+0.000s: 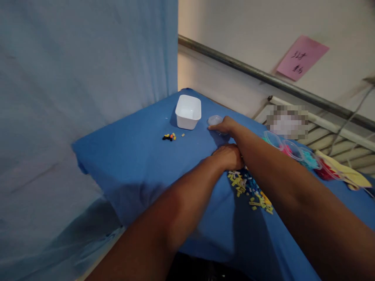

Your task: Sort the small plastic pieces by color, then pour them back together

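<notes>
Just beyond the white tub's (188, 113) right side, the clear round container (215, 120) has its near edge clamped in the right hand (225, 126). Nearer, the left hand (230, 155) touches the loose brick pile (240, 183); its fingers are hidden, so their grip cannot be told. The right forearm partly blocks the pile and the filled clear cups (293, 150). A small brick cluster (169, 137) lies near the tub.

Arms (187, 203) outstretched, right hand (225, 125) beyond left (229, 155)
</notes>
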{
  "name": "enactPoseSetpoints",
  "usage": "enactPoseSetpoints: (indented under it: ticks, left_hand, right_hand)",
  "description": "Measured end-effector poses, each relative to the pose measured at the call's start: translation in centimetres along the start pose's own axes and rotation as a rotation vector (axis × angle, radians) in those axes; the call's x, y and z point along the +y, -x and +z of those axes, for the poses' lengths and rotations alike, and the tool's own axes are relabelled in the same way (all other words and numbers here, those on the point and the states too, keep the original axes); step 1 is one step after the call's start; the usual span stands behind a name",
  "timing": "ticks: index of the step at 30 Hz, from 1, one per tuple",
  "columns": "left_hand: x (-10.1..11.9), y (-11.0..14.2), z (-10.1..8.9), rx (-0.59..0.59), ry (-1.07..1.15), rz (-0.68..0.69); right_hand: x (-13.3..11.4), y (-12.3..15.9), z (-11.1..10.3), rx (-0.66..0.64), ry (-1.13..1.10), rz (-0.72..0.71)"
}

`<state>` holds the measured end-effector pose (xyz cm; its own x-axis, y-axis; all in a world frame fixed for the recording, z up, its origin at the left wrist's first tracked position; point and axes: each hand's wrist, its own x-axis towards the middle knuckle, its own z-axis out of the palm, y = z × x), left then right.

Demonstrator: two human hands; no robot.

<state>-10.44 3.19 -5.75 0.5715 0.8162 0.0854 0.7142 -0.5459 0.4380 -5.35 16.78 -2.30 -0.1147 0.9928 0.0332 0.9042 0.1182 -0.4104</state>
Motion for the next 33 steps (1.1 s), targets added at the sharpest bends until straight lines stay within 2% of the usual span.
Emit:
enactPoseSetpoints:
  ticks: [2,4,6,9,12,15,17,18,23,27,29,33]
  left_hand:
    - [-0.1,0.0,-0.1,-0.004,0.007,0.042]
    - [0.0,-0.2,0.1,0.008,0.043,0.110]
    - [0.5,-0.4,0.5,0.023,0.094,0.191]
    - [1.4,-0.8,1.1,0.040,0.221,0.286]
    - [1.5,-1.2,1.4,0.126,0.390,0.232]
    - [0.9,-1.6,1.1,0.224,0.384,0.076]
    - [0.7,-1.5,0.8,0.202,0.317,0.034]
    - [0.9,-1.4,0.6,0.160,0.283,0.057]
    - [3.7,0.7,0.5,-0.069,0.081,0.385]
    - [5.8,2.4,0.8,-0.177,-0.055,0.508]
    - [6.0,2.7,0.8,-0.208,-0.103,0.496]
    - [4.8,1.9,0.3,-0.226,-0.207,0.280]
  right_hand:
    - [0.6,0.7,-0.6,0.003,0.039,0.005]
    - [2.4,1.7,-1.7,0.058,0.071,-0.046]
    - [5.3,3.2,-3.1,0.159,0.081,-0.114]
    - [11.2,6.1,-5.8,0.288,0.079,-0.098]
    - [16.7,9.0,-8.5,0.365,0.056,0.044]
    - [20.0,10.9,-10.1,0.342,0.128,0.105]
    - [20.9,11.3,-10.3,0.270,0.208,0.093]
    - [21.1,11.3,-10.1,0.235,0.237,0.081]
    - [21.0,10.5,-8.8,0.160,0.284,0.045]
    - [21.0,11.1,-8.5,0.142,0.309,0.005]
    - [21.2,12.4,-8.5,0.139,0.312,-0.026]
    - [22.3,16.8,-8.2,0.179,0.274,-0.116]
